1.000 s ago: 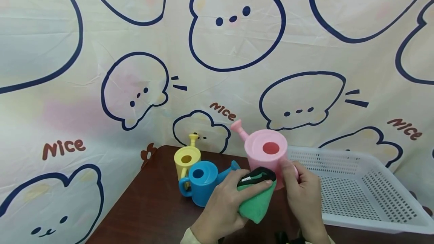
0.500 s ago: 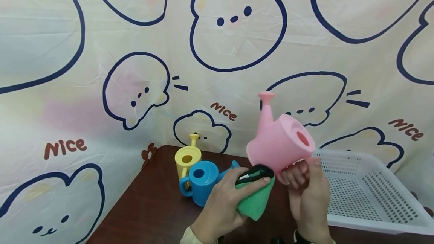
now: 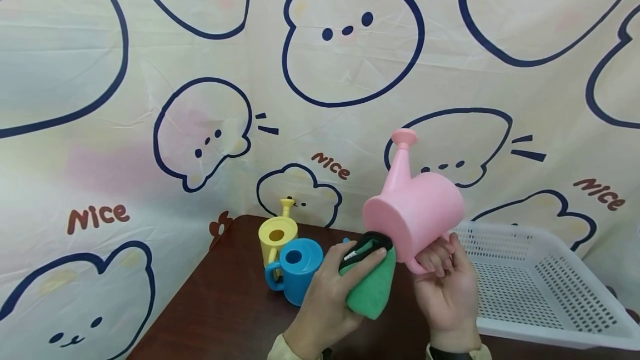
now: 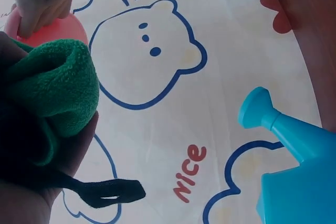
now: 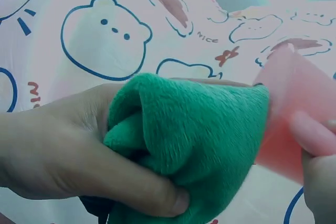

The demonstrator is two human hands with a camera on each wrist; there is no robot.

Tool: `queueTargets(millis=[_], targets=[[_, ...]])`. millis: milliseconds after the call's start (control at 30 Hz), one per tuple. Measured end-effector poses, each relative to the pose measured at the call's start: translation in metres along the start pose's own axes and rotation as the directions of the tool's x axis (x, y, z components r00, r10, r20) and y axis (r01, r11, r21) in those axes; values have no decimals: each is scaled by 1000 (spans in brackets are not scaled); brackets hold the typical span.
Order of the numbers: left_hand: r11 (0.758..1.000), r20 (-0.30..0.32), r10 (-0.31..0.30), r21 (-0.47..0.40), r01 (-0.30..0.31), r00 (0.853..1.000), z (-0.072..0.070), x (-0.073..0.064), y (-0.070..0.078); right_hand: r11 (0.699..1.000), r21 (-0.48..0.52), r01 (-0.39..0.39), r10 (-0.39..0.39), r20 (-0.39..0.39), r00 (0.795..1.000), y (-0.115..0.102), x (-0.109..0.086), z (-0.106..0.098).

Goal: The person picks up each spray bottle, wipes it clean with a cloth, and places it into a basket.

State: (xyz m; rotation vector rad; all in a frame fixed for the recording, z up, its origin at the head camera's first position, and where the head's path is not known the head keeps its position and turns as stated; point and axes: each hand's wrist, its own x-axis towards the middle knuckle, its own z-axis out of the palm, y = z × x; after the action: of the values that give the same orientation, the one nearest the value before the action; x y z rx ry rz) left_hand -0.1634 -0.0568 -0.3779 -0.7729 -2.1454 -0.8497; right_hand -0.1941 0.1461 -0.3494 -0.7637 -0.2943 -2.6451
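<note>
A pink watering can (image 3: pixel 417 210) is held up and tipped, its spout upward and its base turned toward the left. My right hand (image 3: pixel 446 288) grips it by the handle from below. In my left hand (image 3: pixel 327 299) is a folded green cloth (image 3: pixel 372 288) with black trim, pinched between thumb and fingers. The cloth's upper end overlaps the can's base edge in the head view. The right wrist view has the green cloth (image 5: pixel 194 135) right against the pink can (image 5: pixel 294 114). A black loop (image 4: pixel 113 192) hangs from the cloth in the left wrist view.
A blue watering can (image 3: pixel 300 271) stands on the dark brown table (image 3: pixel 215 304), left of my left hand. Just behind it is a yellow watering can (image 3: pixel 277 235). To the right sits a white perforated basket (image 3: pixel 555 332). A printed curtain (image 3: pixel 345 71) hangs behind the table.
From nearly upright, the pink can has been lifted and tilted, so its base now faces left and its top opening is turned out of sight. The left hand with the cloth has shifted slightly left.
</note>
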Motion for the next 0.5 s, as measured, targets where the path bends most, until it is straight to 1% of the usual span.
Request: queueTargets(millis=[67,133,167,233,267,300,367,400,467,500], targets=[[998,-14,-27,-50,26,1000,-1,1,1,1000,20,-14,14,-6,1000,-1,-1,-1],[989,-18,-64,-133,61,998,-2,2,2,1000,24,-19,20,-17,1000,-3,-1,-1],[980,-16,-86,-183,82,996,-2,2,3,999,27,-25,25,-17,1000,-3,-2,-1],[944,-1,-142,-300,135,990,-4,3,5,999,27,-40,40,-13,999,-4,-2,-2],[919,12,-171,-360,164,985,-5,3,6,998,34,-52,52,-7,999,-4,-2,-2],[887,31,-207,-417,201,978,-7,3,7,997,39,-65,65,2,998,-4,-2,-2],[812,76,-272,-516,271,959,-11,3,7,994,44,-97,95,33,995,-3,-1,-3],[777,98,-294,-555,298,951,-13,2,7,993,41,-111,109,53,993,-3,-1,-3],[712,148,-315,-616,337,937,-18,2,5,990,34,-137,134,77,988,-3,0,-3],[687,174,-315,-637,351,933,-21,2,3,989,22,-148,145,89,985,-3,0,-4]])
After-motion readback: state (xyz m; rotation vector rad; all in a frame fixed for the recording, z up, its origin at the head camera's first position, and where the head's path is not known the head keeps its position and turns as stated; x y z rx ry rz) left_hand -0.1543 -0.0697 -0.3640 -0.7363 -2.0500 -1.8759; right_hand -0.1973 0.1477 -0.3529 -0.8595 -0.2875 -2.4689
